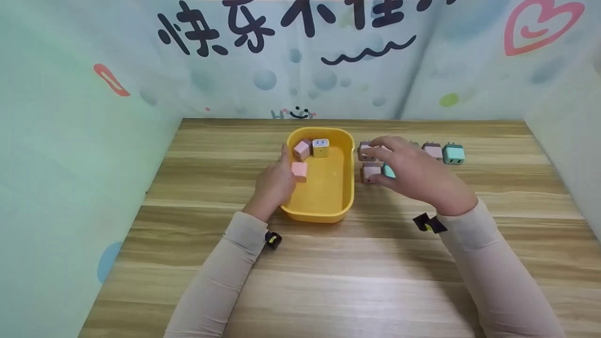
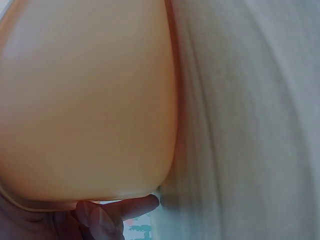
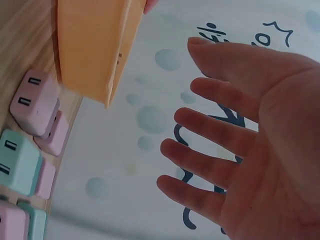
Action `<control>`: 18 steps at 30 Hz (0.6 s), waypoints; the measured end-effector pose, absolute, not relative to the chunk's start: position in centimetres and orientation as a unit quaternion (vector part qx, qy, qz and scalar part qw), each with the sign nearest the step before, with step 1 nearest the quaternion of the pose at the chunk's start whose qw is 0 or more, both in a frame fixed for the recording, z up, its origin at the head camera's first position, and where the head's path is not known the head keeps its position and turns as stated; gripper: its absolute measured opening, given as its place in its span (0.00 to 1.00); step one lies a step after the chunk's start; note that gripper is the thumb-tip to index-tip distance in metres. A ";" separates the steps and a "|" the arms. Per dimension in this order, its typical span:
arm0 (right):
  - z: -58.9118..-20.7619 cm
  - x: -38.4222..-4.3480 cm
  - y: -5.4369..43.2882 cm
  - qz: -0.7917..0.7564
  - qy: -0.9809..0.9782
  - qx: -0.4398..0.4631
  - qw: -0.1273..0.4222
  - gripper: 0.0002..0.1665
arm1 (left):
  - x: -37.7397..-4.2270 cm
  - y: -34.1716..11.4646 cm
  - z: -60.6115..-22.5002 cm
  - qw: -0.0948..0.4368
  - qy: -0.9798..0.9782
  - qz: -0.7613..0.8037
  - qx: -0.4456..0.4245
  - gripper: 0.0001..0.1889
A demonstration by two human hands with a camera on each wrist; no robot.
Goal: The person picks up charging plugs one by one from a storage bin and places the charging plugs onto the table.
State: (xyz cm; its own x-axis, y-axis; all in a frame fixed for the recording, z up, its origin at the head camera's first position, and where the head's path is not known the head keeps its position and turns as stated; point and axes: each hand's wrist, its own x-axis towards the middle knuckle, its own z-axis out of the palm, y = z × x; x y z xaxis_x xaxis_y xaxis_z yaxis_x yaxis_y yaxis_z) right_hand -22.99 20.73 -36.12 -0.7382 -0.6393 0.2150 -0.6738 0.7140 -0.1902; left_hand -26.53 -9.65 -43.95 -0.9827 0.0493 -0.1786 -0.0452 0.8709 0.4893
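The right hand [image 1: 408, 173], spread and empty, hovers over pink and teal charger blocks [image 1: 454, 155] set right of the tub, probably for easy reach. The left hand [image 1: 274, 185] grips the yellow tub [image 1: 326, 192] at its left rim, likely steadying it. Inside, toward the far left, lie 3 blocks [image 1: 320, 149]: 2 pinkish, 1 yellow with a pale slotted face.

Plain yellow tray [image 1: 326, 195]; inside, a yellow-and-white charger [image 1: 320, 150] and a pink charger [image 1: 299, 172]; outside, a turquoise charger [image 1: 454, 156], darker-ended; table [image 1: 347, 277] in streaked brown wood grain; backdrop [image 1: 235, 89] pale blue, spotted darker; sleeves [image 1: 220, 281] beige
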 end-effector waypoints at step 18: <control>-36.1 -23.9 14.5 0.099 -0.914 0.392 0.034 0.32 | -26.3 -9.5 -43.8 0.101 0.960 0.261 0.001 0.42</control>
State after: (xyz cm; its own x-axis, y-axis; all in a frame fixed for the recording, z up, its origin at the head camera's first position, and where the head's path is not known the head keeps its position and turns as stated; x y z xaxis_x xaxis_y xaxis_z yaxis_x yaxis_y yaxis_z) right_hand -23.88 14.47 -36.14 -0.6897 -0.7105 0.1395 -0.7239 0.6725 -0.1539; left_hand -26.35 -9.54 -43.83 -0.9794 0.0552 -0.1940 -0.0505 0.8641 0.5007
